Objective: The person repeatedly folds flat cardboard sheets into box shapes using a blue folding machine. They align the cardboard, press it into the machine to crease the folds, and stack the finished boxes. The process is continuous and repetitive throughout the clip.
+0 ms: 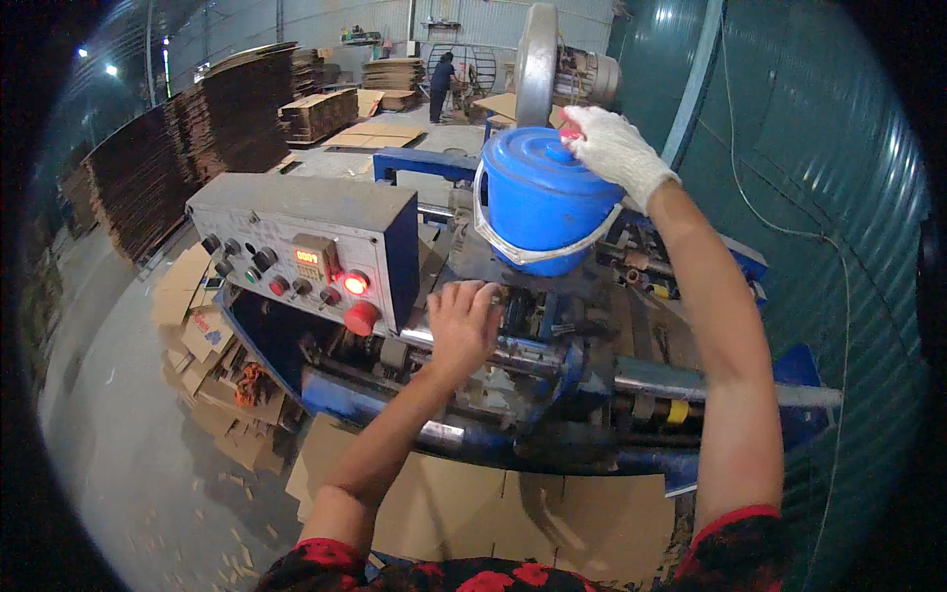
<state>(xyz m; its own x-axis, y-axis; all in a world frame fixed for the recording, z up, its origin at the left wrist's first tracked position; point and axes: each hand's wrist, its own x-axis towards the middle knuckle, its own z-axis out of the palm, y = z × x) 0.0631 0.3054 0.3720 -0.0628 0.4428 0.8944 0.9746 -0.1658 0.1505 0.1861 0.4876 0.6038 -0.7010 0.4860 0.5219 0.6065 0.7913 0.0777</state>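
Note:
A blue lidded bucket (538, 202) with a pale handle band stands on top of the blue machine (582, 380). Above its lid (533, 148) is my right hand (619, 153) in a white knitted glove, the fingers closed. Something small and red (570, 128) shows at those fingertips, beside the lid's knob; I cannot make out what it is. My bare left hand (462, 321) rests on the machine just right of the control box, fingers slightly bent and apart, palm down, holding nothing visible.
The grey control box (301, 261) carries knobs, a lit display and a red stop button (362, 318). A large metal wheel (536, 64) rises behind the bucket. Cardboard sheets (473, 513) lie below the machine, tall cardboard stacks (237, 109) stand left, and a person (441, 87) is far back.

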